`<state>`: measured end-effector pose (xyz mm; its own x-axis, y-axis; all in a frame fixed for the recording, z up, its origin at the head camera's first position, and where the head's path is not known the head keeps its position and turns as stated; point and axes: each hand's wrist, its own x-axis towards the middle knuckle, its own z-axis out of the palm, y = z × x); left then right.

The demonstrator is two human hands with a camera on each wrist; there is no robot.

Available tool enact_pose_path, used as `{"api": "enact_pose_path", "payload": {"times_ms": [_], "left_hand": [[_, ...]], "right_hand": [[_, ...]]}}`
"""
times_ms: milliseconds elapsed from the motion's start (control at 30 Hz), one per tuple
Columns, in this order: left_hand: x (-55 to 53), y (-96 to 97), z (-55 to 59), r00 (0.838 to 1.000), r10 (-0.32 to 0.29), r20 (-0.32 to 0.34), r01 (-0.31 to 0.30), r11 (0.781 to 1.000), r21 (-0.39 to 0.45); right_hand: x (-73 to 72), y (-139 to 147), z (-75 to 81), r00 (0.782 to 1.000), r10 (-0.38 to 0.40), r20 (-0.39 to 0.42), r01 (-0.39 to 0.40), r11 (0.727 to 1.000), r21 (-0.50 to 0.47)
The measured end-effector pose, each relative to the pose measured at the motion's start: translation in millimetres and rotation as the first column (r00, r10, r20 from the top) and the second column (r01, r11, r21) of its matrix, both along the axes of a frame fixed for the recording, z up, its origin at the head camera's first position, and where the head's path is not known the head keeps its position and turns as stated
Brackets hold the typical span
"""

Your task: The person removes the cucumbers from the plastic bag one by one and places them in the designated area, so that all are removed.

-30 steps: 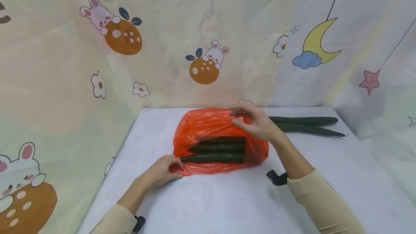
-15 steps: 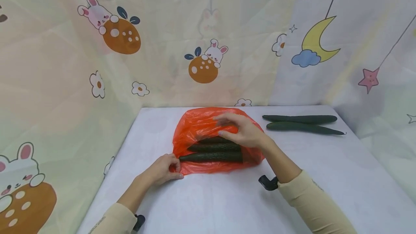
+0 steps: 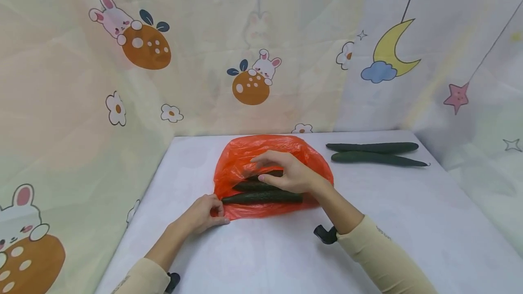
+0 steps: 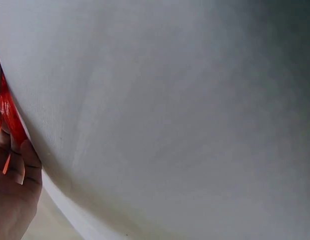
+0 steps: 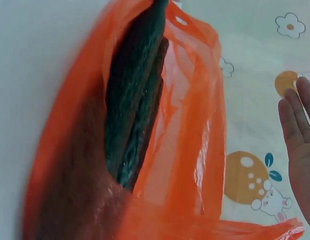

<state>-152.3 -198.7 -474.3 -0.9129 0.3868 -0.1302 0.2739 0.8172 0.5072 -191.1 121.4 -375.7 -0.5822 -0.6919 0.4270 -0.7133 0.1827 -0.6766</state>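
A red plastic bag (image 3: pixel 230 155) lies on the white table, its opening towards the person, with three dark green cucumbers (image 3: pixel 261 197) visible inside. At the bag's front left corner, my left hand (image 3: pixel 204 213) grips the plastic; in the left wrist view red film (image 4: pixel 12 117) runs between its fingers. Above the bag's opening hovers my right hand (image 3: pixel 288 175), fingers loosely bent and holding nothing, hiding part of the cucumbers. The right wrist view shows the cucumbers (image 5: pixel 132 95) lying side by side within the bag (image 5: pixel 195 130), apart from the right hand (image 5: pixel 305 150).
Two more cucumbers, one behind (image 3: pixel 373 148) and one in front (image 3: pixel 377 158), lie at the table's back right. A printed curtain (image 3: pixel 196 58) stands behind and beside the white table (image 3: pixel 261 257). Black wrist cameras (image 3: pixel 325 234) sit at the sleeves.
My right hand has moved left and slightly down, from the bag's back right to over its opening, uncovering the ends of the loose cucumbers. The left hand keeps its grip on the corner.
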Motion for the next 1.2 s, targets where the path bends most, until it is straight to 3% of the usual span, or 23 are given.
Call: {"api": "enact_pose_path", "payload": {"times_ms": [400, 733, 1000, 1200], "left_hand": [[-2.3, -4.7, 1.9, 0.999, -0.038, 0.001, 0.038, 0.999, -0.019], [-3.8, -4.9, -2.0, 1.0, -0.027, 0.003, 0.027, 1.0, -0.015], [-3.6, -3.7, 0.0, 1.0, -0.018, -0.005, 0.018, 1.0, -0.025], [-3.2, -3.3, -1.9, 1.0, -0.017, -0.008, 0.017, 0.999, -0.028]], "right_hand": [[-5.5, 8, -27.0, 0.99, -0.069, 0.124, 0.065, 0.997, 0.037], [-5.2, 23, -45.5, 0.979, -0.099, 0.177, 0.08, 0.99, 0.114], [-4.4, 39, -57.6, 0.963, -0.156, 0.222, 0.102, 0.966, 0.236], [-6.3, 46, -69.2, 0.96, -0.153, 0.234, 0.094, 0.965, 0.245]]}}
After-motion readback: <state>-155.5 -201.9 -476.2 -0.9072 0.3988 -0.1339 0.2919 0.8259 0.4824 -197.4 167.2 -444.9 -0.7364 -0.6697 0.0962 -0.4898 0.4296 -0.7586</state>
